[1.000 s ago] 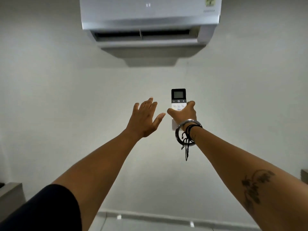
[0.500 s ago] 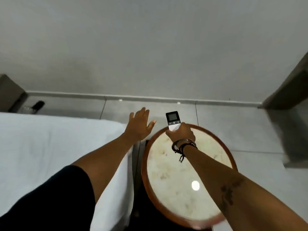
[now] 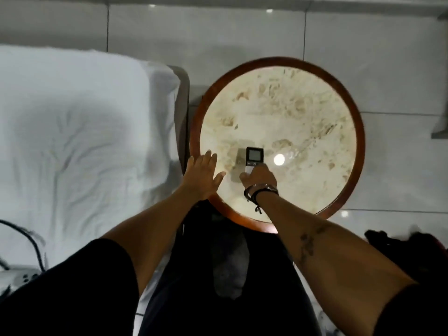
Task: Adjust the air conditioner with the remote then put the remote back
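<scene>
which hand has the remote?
The right hand, the one with the bracelets on its wrist, grips the remote low over the round table. The left hand is open, flat and empty.

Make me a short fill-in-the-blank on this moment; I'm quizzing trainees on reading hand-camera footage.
1. The remote is held in the ____ hand.
2. The table under it has a ____ outline.
3. The left hand is ____, holding nothing.
4. Beside the table, on the person's left, lies a white ____.

Missing words: right; round; open; bed
</scene>
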